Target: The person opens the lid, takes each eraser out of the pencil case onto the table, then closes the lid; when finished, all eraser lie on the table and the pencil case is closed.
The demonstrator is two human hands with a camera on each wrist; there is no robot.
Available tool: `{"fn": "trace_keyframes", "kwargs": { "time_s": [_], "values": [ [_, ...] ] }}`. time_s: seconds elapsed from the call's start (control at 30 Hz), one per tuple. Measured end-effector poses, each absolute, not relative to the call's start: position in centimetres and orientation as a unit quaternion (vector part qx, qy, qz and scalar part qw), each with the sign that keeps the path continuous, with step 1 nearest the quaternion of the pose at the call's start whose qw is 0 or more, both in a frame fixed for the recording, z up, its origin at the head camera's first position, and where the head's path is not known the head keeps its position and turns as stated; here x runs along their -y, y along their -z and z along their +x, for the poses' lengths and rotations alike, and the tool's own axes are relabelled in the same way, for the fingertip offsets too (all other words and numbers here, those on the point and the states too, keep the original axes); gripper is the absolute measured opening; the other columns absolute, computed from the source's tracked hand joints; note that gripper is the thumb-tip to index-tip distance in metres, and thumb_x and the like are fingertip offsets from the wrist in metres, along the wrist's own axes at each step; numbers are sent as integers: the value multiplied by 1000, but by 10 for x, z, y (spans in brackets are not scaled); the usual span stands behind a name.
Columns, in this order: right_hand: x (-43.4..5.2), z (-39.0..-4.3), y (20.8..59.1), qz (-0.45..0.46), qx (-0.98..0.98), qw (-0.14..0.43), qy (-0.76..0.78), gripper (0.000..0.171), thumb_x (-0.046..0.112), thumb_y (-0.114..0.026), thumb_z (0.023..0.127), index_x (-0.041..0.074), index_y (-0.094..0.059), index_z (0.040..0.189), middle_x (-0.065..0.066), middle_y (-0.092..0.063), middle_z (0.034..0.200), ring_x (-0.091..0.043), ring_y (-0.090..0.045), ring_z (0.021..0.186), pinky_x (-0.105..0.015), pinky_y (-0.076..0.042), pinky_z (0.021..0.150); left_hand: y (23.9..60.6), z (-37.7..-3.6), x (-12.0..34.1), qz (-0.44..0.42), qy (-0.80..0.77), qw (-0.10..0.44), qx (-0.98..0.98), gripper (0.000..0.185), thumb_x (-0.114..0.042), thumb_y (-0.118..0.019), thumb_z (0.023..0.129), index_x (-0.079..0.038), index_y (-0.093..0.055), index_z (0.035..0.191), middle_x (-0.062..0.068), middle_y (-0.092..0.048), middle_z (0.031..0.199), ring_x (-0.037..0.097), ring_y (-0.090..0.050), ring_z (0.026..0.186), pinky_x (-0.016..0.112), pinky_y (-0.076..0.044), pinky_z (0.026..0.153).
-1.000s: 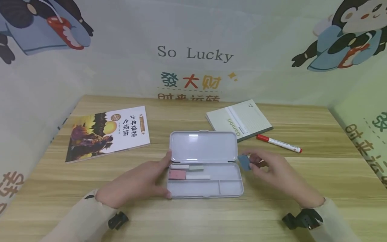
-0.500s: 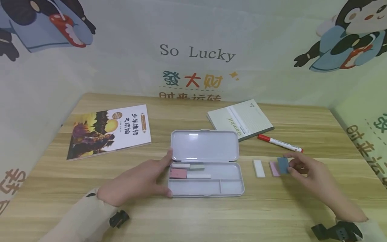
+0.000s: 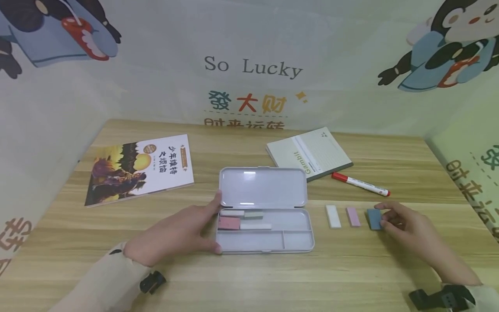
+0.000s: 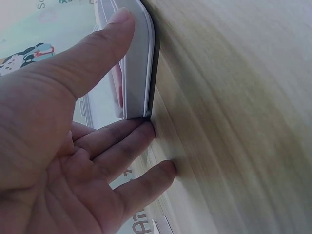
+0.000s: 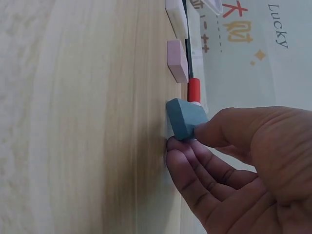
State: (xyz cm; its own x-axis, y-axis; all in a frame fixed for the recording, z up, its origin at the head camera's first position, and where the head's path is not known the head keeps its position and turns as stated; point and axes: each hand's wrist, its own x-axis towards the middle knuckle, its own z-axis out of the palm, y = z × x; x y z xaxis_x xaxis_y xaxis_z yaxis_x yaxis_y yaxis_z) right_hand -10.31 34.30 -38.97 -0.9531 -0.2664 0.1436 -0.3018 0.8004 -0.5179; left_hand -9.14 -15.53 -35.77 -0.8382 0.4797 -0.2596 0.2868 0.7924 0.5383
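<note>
An open white pencil case [image 3: 265,250] lies mid-table with its lid [image 3: 262,187] folded back. Inside lie several erasers, among them a pink one [image 3: 228,223]. My left hand [image 3: 217,224] braces the case's left end: the thumb presses the far corner, and the straight fingers [image 4: 146,129] lie against the near corner. Right of the case, a white eraser [image 3: 333,216], a pink eraser [image 3: 353,216] and a blue eraser [image 3: 374,219] sit in a row. My right hand [image 3: 383,216] pinches the blue eraser [image 5: 183,117] against the tabletop, thumb on top.
A red-capped white marker [image 3: 360,185] lies just behind the eraser row. A pale green notebook [image 3: 309,154] sits behind the case, and a picture book [image 3: 140,170] is at the back left. Printed walls enclose the wooden table [image 3: 249,281] on three sides.
My right hand carried the blue eraser from beside the case out to the right and lowered it onto the table beside the pink eraser. The left hand stayed put.
</note>
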Motion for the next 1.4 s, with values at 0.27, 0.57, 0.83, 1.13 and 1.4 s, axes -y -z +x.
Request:
{"fn": "trace_keyframes", "kwargs": {
  "time_s": [0.27, 0.57, 0.83, 1.13, 1.4],
  "values": [
    [-346, -108, 390, 126, 956, -6, -264, 27, -7, -70, 93, -10, -67, 119, -12, -72, 93, 17, -51, 81, -15, -56, 66, 358, -91, 156, 209, -247, 192, -926, 124, -44, -89, 79, 2, -13, 166, 25, -47, 160, 43, -54, 143, 55, -42, 123],
    [-346, -108, 389, 117, 958, -27, -260, 30, -5, -68, 95, -11, -67, 124, -15, -74, 97, 17, -52, 81, -15, -55, 67, 357, -89, 156, 206, -248, 194, -927, 124, -43, -89, 80, 1, -12, 166, 24, -46, 161, 42, -52, 145, 55, -41, 124],
    [-346, -110, 388, 122, 959, -21, -254, 31, -6, -69, 93, -10, -66, 124, -15, -74, 96, 17, -52, 81, -16, -55, 67, 356, -90, 156, 208, -250, 193, -926, 125, -44, -88, 79, 2, -11, 166, 24, -46, 161, 42, -53, 144, 55, -41, 124],
    [-319, -119, 372, 169, 960, 27, -222, 31, -8, -66, 94, -17, -62, 124, -34, -66, 104, -44, -71, 90, -51, -65, 70, 355, -90, 156, 209, -244, 193, -927, 125, -44, -88, 79, 3, -11, 166, 25, -47, 160, 43, -54, 143, 56, -42, 123],
    [-243, -121, 362, 304, 914, 60, -260, 22, -5, -70, 94, -3, -71, 116, -14, -76, 108, -26, -74, 93, -39, -66, 80, 354, -90, 157, 206, -249, 196, -926, 125, -44, -88, 79, 1, -11, 166, 24, -45, 161, 43, -52, 145, 56, -40, 124]
  ]
}}
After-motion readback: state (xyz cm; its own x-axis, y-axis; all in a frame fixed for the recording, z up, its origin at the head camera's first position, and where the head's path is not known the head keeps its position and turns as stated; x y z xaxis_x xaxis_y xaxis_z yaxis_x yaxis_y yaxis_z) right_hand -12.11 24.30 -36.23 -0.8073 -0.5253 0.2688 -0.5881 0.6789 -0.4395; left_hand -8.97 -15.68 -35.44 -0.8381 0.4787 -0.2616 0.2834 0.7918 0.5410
